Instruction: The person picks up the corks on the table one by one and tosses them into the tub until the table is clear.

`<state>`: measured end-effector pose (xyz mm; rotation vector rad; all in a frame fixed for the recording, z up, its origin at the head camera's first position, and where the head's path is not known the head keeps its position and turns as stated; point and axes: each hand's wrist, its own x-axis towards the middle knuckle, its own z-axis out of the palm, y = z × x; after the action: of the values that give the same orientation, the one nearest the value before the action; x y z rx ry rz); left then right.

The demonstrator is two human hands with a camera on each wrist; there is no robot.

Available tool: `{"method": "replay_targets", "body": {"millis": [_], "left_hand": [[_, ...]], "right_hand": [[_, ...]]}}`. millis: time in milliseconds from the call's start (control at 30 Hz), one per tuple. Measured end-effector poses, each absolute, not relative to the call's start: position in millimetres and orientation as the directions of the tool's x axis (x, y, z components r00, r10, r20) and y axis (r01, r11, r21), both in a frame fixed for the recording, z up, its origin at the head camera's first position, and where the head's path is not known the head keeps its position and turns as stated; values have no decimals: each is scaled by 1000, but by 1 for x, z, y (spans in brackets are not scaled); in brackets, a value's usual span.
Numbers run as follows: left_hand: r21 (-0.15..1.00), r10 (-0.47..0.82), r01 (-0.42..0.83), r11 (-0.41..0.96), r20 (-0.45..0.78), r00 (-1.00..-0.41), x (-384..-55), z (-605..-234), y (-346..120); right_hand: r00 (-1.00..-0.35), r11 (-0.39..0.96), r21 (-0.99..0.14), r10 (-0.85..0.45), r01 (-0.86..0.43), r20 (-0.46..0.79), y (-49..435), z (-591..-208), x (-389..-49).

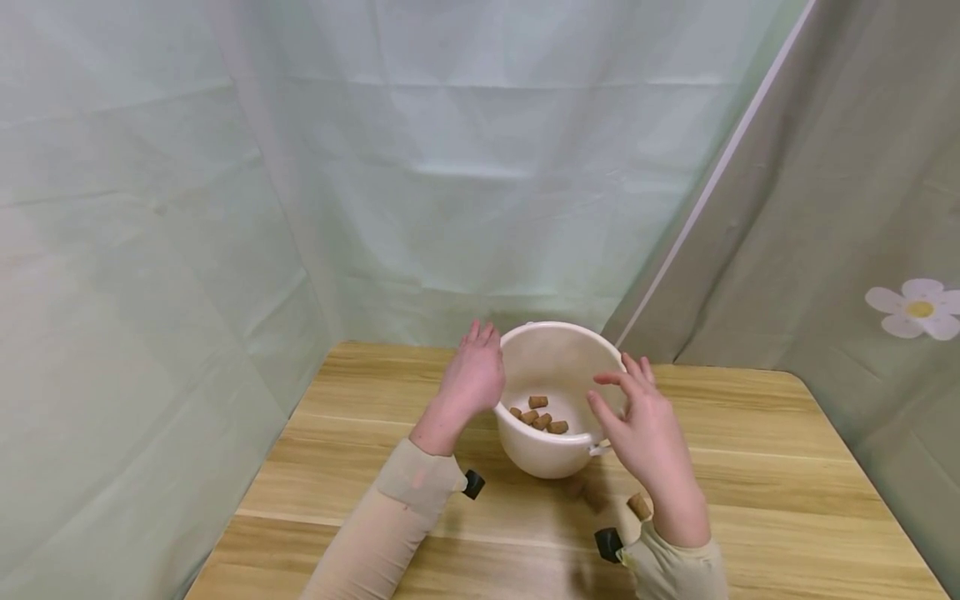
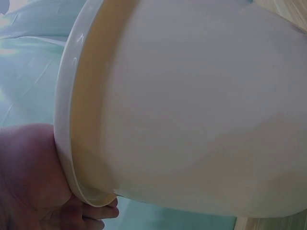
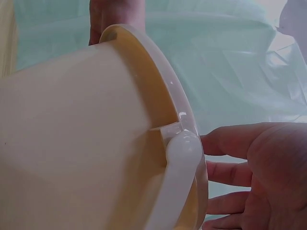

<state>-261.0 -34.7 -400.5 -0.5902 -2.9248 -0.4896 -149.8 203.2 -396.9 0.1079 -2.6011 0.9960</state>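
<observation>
White bucket [image 1: 543, 460] standing on a wood-grain table [image 1: 795, 492], between left hand [image 1: 474, 375] and right hand [image 1: 654, 433].
Walls smooth and plain, rim [image 3: 165, 72] glossy, white handle [image 3: 171, 191] hinged at the side; brown corks [image 1: 543, 422] lie on its floor, and a loose cork [image 1: 639, 506] lies beside the right wrist. Left hand sits against the near-left rim, grasp cannot be determined; right hand is released, fingers apart at the right rim.

1 bucket [image 1: 546, 458], 1 handle [image 3: 171, 196] seen on it. Corks [image 1: 557, 427]: 5 visible inside, 1 on desk [image 1: 780, 492]. Brown blur [image 1: 596, 497] near bucket, can't count. 2 hands: 1 left hand [image 1: 477, 375], 1 right hand [image 1: 649, 425]. 2 black blocks [image 1: 608, 544] at wrists. 1 desk. 1 flower print [image 1: 918, 309].
</observation>
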Motion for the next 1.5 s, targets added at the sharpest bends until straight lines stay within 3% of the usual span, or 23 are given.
{"method": "replay_targets", "body": {"millis": [1500], "left_hand": [[282,368,407,869,183,-912,-261,-400,-30]], "right_hand": [[-925,773,-599,45,-207,377,224,-394,-135]]}}
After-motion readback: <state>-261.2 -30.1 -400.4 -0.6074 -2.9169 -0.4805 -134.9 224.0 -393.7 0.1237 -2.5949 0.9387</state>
